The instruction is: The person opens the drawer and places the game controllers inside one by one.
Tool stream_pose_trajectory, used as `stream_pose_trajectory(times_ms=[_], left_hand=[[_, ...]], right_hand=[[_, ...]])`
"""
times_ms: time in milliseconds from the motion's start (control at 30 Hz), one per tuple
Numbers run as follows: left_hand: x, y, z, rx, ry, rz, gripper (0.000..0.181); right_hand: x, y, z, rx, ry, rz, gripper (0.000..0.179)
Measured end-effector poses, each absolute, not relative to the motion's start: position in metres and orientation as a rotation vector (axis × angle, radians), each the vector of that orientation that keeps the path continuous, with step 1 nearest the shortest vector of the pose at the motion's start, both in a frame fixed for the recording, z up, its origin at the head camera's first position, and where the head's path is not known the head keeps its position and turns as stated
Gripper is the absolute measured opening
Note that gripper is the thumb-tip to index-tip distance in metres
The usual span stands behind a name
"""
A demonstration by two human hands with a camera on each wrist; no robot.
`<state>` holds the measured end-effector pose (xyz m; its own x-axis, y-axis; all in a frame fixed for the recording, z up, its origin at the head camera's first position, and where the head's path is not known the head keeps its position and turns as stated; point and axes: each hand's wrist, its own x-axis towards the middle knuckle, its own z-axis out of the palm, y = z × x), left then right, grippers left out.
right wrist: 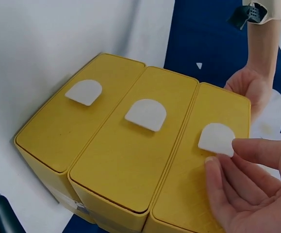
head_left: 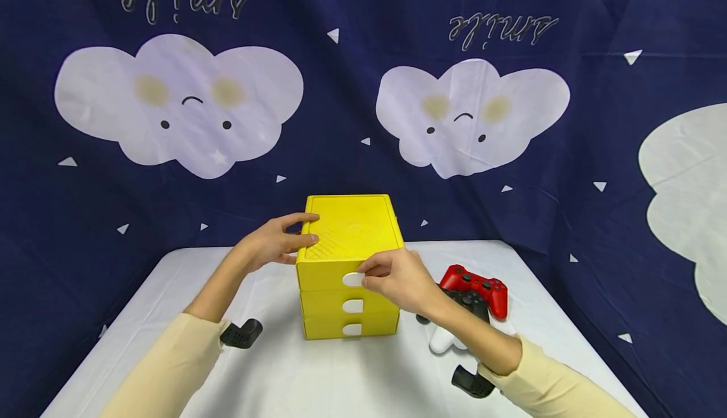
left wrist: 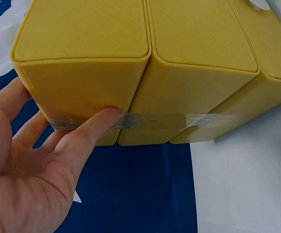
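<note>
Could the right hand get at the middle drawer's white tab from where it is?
Probably yes: the right hand is at the top tab, just above, and nothing appears to cover the middle tab.

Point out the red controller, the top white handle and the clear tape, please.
Red controller (head_left: 476,282), head view: upper face.
Top white handle (right wrist: 215,139), right wrist view: flat front.
Clear tape (left wrist: 155,121), left wrist view: middle stretch.

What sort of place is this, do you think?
Possibly a staged tabletop filming spot: a navy cloud-print cloth hangs behind a white table, which holds a yellow drawer unit and game controllers.
</note>
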<state>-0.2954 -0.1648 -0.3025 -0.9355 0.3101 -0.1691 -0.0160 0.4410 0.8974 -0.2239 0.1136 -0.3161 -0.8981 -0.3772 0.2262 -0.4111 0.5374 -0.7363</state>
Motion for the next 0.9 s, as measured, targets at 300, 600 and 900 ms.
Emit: stream_pose_trajectory(times_ms=[300, 600, 900], left_hand=[[-0.295, -0.164, -0.304, 0.246, 2.388, 1.506, 0.068], [-0.296, -0.164, -0.303, 0.253, 2.377, 1.506, 0.068], [-0.295, -0.165, -0.301, 0.245, 2.381, 1.502, 0.068]], right_hand=[[-0.228, 0.114, -0.316, 0.711, -2.693, 1.389, 0.008], [-0.221, 0.118, -0.314, 0.811, -2.728, 1.413, 0.004], [-0.211, 0.123, -0.310, 0.865, -2.760, 1.451, 0.006]])
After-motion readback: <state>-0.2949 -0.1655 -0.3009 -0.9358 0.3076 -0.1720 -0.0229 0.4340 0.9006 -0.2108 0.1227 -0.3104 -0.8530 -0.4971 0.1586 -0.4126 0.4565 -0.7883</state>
